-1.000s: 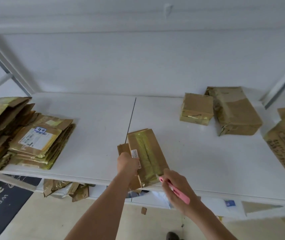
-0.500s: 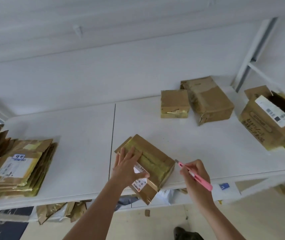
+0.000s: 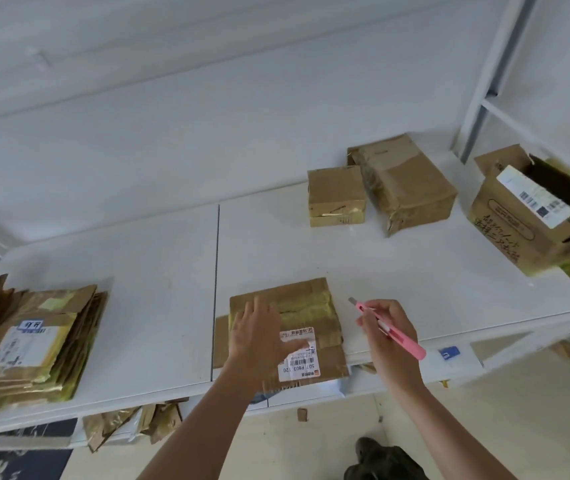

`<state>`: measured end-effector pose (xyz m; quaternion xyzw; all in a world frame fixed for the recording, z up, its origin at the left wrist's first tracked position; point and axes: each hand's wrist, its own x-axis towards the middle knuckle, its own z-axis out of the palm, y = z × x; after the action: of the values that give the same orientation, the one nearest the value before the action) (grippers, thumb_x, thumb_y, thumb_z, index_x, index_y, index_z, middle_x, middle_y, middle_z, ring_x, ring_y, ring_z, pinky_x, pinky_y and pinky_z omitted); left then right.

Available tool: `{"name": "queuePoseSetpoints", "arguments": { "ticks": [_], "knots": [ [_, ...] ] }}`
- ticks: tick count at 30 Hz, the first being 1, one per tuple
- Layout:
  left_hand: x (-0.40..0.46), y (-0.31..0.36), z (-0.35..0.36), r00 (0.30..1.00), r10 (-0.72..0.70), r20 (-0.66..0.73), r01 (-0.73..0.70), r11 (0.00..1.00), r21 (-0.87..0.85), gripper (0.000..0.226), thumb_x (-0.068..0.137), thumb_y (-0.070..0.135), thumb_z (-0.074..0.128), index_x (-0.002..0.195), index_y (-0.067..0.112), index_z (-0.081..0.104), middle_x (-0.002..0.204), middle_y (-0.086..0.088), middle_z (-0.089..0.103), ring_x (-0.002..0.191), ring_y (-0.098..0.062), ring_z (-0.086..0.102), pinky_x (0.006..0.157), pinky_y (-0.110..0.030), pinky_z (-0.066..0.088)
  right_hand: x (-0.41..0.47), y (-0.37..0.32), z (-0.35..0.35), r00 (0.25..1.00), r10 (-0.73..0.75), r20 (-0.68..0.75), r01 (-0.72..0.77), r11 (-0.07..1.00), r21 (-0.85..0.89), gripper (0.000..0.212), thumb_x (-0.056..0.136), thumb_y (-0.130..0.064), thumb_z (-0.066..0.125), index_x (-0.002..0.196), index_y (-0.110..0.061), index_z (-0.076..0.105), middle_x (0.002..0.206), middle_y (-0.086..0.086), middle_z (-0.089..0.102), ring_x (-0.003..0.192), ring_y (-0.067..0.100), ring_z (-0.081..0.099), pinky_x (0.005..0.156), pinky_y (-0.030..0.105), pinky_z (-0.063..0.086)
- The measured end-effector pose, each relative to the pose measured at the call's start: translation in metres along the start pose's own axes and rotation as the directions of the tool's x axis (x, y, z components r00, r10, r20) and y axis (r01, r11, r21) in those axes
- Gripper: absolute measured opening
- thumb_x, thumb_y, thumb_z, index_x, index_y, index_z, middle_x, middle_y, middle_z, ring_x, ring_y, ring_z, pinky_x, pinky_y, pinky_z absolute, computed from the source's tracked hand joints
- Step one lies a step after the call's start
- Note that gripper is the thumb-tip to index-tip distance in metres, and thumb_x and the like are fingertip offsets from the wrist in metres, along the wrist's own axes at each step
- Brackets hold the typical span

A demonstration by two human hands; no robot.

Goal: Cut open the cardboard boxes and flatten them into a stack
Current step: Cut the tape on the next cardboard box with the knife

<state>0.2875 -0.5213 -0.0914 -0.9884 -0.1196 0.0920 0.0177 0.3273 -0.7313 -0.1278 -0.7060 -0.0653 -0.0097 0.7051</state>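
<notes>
Box pinned flat at the near edge, cutter poised beside it for the tape seam.

The taped box (image 3: 287, 332) lies on the white surface (image 3: 159, 306), its front edge overhanging slightly; the left hand (image 3: 259, 336) is spread flat on its top with fingers straight, pressing it down, nothing gripped. The right hand (image 3: 385, 329) is curled round the pink cutter (image 3: 389, 329), blade tip aimed at the box's right side, just apart from it. The cut is best run along the yellowish tape strip (image 3: 306, 308), shallow and away from the pressing fingers, which should be drawn clear of the line first. The flattened stack (image 3: 34, 341) waits at the left; three boxes (image 3: 405, 181) remain uncut at the back right.
</notes>
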Motion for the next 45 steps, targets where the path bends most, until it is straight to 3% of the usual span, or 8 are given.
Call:
{"name": "queuePoseSetpoints", "arguments": {
  "ticks": [2, 5, 9, 17, 22, 29, 34, 45],
  "knots": [
    [0.002, -0.007, 0.01, 1.0, -0.013, -0.017, 0.01, 0.986, -0.165, 0.087, 0.071, 0.082, 0.057, 0.13, 0.02, 0.042, 0.135, 0.0, 0.036, 0.126, -0.019, 0.037, 0.113, -0.037, 0.033, 0.006, 0.003, 0.0, 0.999, 0.035, 0.036, -0.036, 0.999, 0.029, 0.007, 0.093, -0.021, 0.065, 0.098, -0.017, 0.061, 0.084, 0.003, 0.07, 0.078, 0.025, 0.068, 0.069, 0.039, 0.057],
    [0.005, -0.017, 0.023, 0.995, -0.029, 0.099, 0.071, 0.886, -0.457, 0.094, 0.081, 0.069, 0.061, 0.153, 0.025, 0.02, 0.161, 0.003, 0.01, 0.15, -0.022, 0.006, 0.123, -0.046, 0.012, 0.018, 0.007, 0.004, 0.993, 0.106, 0.055, -0.11, 0.991, 0.081, 0.011, 0.094, -0.001, 0.059, 0.097, -0.01, 0.065, 0.081, 0.007, 0.072, 0.081, 0.021, 0.07, 0.074, 0.035, 0.057],
    [0.004, -0.019, 0.032, 0.988, -0.009, 0.155, 0.084, 0.869, -0.488, 0.089, 0.092, 0.057, 0.056, 0.158, 0.026, 0.003, 0.165, 0.006, -0.01, 0.15, -0.014, -0.019, 0.122, -0.039, -0.01, 0.03, 0.013, 0.01, 0.984, 0.15, 0.096, -0.162, 0.979, 0.125, 0.01, 0.095, 0.002, 0.056, 0.096, -0.004, 0.065, 0.078, 0.014, 0.069, 0.077, 0.025, 0.066, 0.076, 0.041, 0.057],
    [0.006, -0.022, 0.034, 0.982, 0.011, 0.19, 0.088, 0.861, -0.501, 0.096, 0.087, 0.062, 0.06, 0.157, 0.032, 0.001, 0.164, 0.009, -0.015, 0.149, -0.014, -0.022, 0.12, -0.04, -0.01, 0.038, 0.016, 0.021, 0.983, 0.11, 0.15, -0.12, 0.991, 0.06, 0.011, 0.097, -0.002, 0.057, 0.095, -0.01, 0.065, 0.081, 0.005, 0.071, 0.084, 0.025, 0.07, 0.081, 0.042, 0.059],
    [0.008, -0.023, 0.035, 0.982, 0.011, 0.189, 0.086, 0.861, -0.501, 0.097, 0.086, 0.06, 0.062, 0.157, 0.032, 0.001, 0.164, 0.009, -0.015, 0.149, -0.014, -0.022, 0.121, -0.041, -0.01, 0.038, 0.014, 0.022, 0.983, 0.021, 0.182, -0.012, 0.999, -0.051, 0.011, 0.098, -0.006, 0.056, 0.093, -0.014, 0.062, 0.078, 0.009, 0.068, 0.075, 0.029, 0.066, 0.068, 0.045, 0.056],
    [0.01, -0.023, 0.036, 0.983, 0.006, 0.185, 0.09, 0.857, -0.508, 0.099, 0.085, 0.06, 0.063, 0.157, 0.032, 0.002, 0.164, 0.009, -0.014, 0.149, -0.015, -0.021, 0.12, -0.041, -0.01, 0.044, 0.01, 0.026, 0.973, -0.071, 0.22, 0.104, 0.984, -0.146, 0.007, 0.097, -0.004, 0.055, 0.094, -0.004, 0.061, 0.076, 0.012, 0.066, 0.065, 0.028, 0.062, 0.056, 0.04, 0.051],
    [0.011, -0.023, 0.037, 0.984, -0.001, 0.178, 0.091, 0.861, -0.501, 0.098, 0.085, 0.061, 0.063, 0.157, 0.032, 0.002, 0.164, 0.009, -0.013, 0.15, -0.016, -0.02, 0.121, -0.043, -0.009, 0.044, 0.011, 0.029, 0.983, -0.077, 0.164, 0.102, 0.983, -0.152, 0.006, 0.096, -0.002, 0.056, 0.093, -0.003, 0.061, 0.075, 0.011, 0.068, 0.064, 0.023, 0.064, 0.052, 0.026, 0.049],
    [0.009, -0.021, 0.036, 0.984, 0.008, 0.176, 0.077, 0.878, -0.473, 0.096, 0.088, 0.059, 0.06, 0.157, 0.031, -0.002, 0.163, 0.008, -0.018, 0.148, -0.015, -0.024, 0.119, -0.039, -0.013, 0.053, 0.01, 0.01, 0.942, 0.036, 0.333, 0.03, 0.981, -0.191, 0.009, 0.096, -0.007, 0.057, 0.089, -0.01, 0.061, 0.078, 0.015, 0.067, 0.077, 0.035, 0.064, 0.066, 0.045, 0.05]
  ]
}}
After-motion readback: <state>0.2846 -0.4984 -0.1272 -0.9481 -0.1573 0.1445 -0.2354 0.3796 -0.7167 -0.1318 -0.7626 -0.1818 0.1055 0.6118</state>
